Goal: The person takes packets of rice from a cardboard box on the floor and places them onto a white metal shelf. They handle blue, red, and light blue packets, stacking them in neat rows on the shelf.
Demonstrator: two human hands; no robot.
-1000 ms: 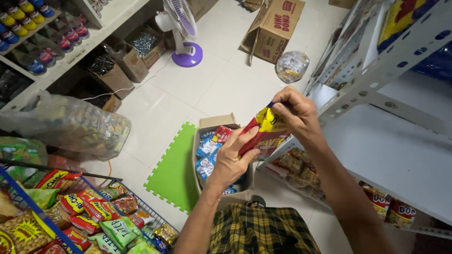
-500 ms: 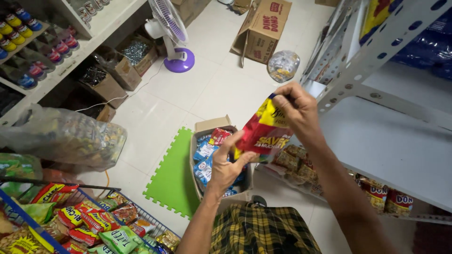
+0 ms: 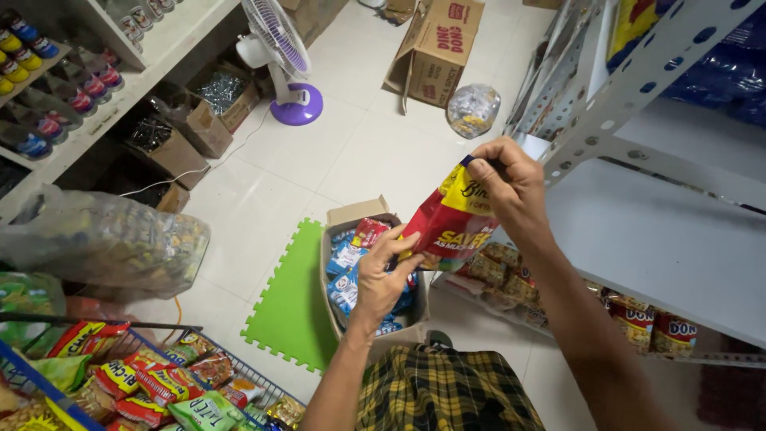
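Snack pack (image 3: 448, 227), red and yellow foil, is held in the air between both hands, above an open cardboard box (image 3: 335, 239) on the floor. Pack is tilted, top corner up and to the right.

Right hand (image 3: 511, 187): thumb and fingers pinched on the pack's upper yellow edge; grip closed on pack.

Left hand (image 3: 381, 275): below the pack, fingers curled upward, fingertips touching the lower red edge w/ thumb alongside. Light support grip, not a full clench.

Box contents: blue-and-white snack packs plus one red pack (image 3: 369, 232) near the back wall. Box stands partly on a green foam mat (image 3: 291, 295), flap open at the rear.

Surroundings:
- White metal shelf (image 3: 662, 239) to the right; more snack packs on its lower level (image 3: 503, 275).
- Wire basket (image 3: 239, 375) w/ assorted snack bags, lower left.
- Large clear plastic bag (image 3: 104, 239) of small items, left.
- Purple-base fan (image 3: 283, 56) on the tiled floor, top centre.
- 2nd cardboard box (image 3: 435, 48), lying on its side beyond the fan; clear bag (image 3: 472, 110) just beside it.
- Bottles (image 3: 48, 104) on the left shelving.

Plaid cloth (image 3: 435, 391) of the person's lap shows at bottom edge.
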